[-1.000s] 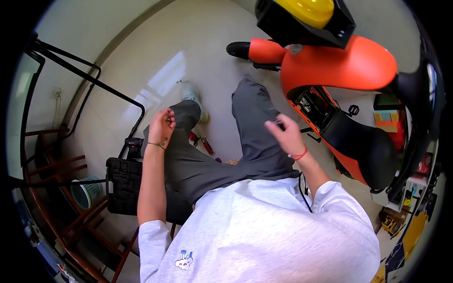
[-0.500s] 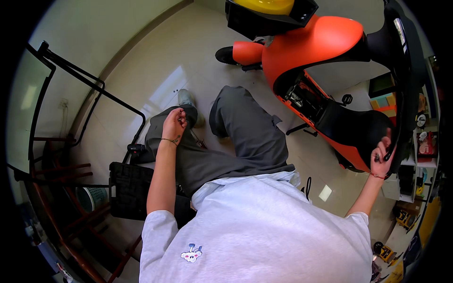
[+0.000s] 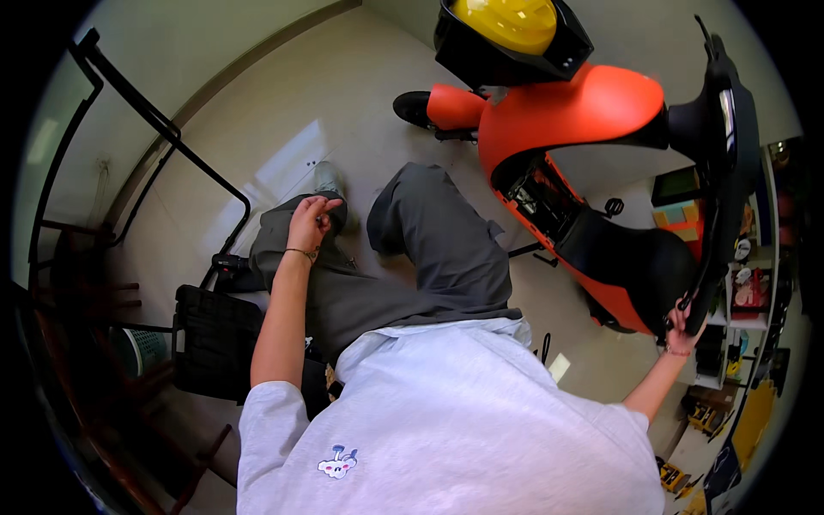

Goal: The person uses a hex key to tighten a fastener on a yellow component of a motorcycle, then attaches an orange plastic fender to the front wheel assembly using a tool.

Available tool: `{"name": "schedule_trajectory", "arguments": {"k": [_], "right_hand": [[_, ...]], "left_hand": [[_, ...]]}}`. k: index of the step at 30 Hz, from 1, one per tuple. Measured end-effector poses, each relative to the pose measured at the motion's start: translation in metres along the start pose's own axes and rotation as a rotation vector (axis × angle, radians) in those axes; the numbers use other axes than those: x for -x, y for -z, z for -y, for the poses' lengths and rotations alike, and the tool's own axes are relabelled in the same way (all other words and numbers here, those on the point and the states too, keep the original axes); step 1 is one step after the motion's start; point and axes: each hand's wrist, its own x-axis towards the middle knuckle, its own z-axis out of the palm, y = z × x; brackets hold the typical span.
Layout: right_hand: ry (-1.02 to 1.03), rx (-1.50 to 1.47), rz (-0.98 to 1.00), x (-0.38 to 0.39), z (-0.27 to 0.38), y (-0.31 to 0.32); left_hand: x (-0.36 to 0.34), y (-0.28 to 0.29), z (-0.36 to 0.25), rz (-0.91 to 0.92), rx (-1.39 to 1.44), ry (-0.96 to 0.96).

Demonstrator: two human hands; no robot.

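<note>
My left hand (image 3: 313,221) is over my grey-trousered left leg, fingers curled, whatever they hold too small to make out. My right hand (image 3: 680,330) is at the lower end of the scooter's black handlebar (image 3: 734,129), beside the back of the black seat (image 3: 622,262), its fingers bent around something dark and unclear. The orange scooter (image 3: 575,112) stands at my right with its compartment (image 3: 534,193) open below the front panel. A yellow helmet (image 3: 506,19) sits in a black front basket (image 3: 515,62).
At left are a black metal frame (image 3: 215,184), an open black tool case (image 3: 215,339), a cordless drill (image 3: 230,268), wooden chairs (image 3: 94,287) and a teal basket (image 3: 142,350). Shelves (image 3: 747,318) of mixed items line the right, behind the scooter.
My right hand has swung from above my thigh out to the scooter's handlebar, then slightly lower. My left hand stays curled over my leg. The view and my legs have shifted.
</note>
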Motion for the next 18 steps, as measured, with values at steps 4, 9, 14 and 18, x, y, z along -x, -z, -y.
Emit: {"name": "schedule_trajectory", "arguments": {"k": [4,9,14,18], "right_hand": [[0.089,0.219,-0.154,0.018,-0.015,-0.073],[0.209,0.231,-0.165,0.011,-0.036,-0.165],[0.386,0.371,-0.149,-0.025,-0.054,-0.239],[0.494,0.373,0.069,-0.070,-0.063,-0.272]], "left_hand": [[-0.015,-0.004,0.004,-0.033,-0.026,0.029],[-0.034,-0.019,0.006,-0.052,-0.094,0.068],[-0.069,-0.043,-0.003,-0.052,-0.155,0.061],[-0.120,-0.084,-0.008,-0.035,-0.218,0.039]]}}
